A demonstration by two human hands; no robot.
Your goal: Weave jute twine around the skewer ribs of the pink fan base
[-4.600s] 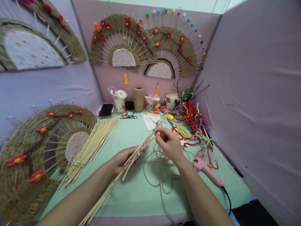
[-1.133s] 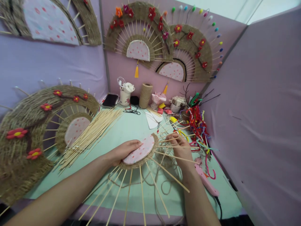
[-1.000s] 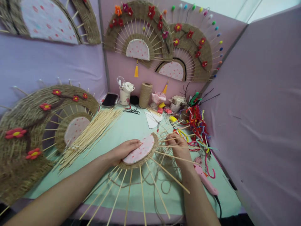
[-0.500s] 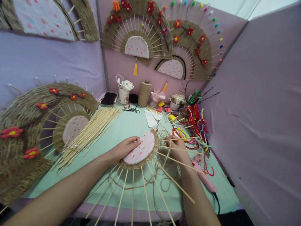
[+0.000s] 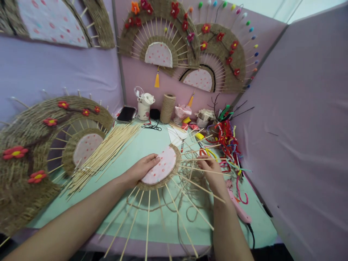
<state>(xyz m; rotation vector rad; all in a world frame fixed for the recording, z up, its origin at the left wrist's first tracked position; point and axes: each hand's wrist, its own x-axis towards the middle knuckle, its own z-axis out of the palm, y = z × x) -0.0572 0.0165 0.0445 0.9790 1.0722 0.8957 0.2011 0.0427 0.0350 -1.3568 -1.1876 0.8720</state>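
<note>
At centre frame the left hand (image 5: pixel 141 168) lies flat and open on the fan's pink disc (image 5: pixel 161 169), pinning it to the surface (image 5: pixel 148 143), while the right hand (image 5: pixel 214 174), grip hidden, works among the spokes (image 5: pixel 148 221) over loose twine (image 5: pixel 189 173), seemingly weaving, which calls for steady spokes.

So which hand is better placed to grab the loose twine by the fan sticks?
Right, probably. The right hand sits among the sticks, right beside the loose twine, while the left hand presses on the pink half-disc.
</note>
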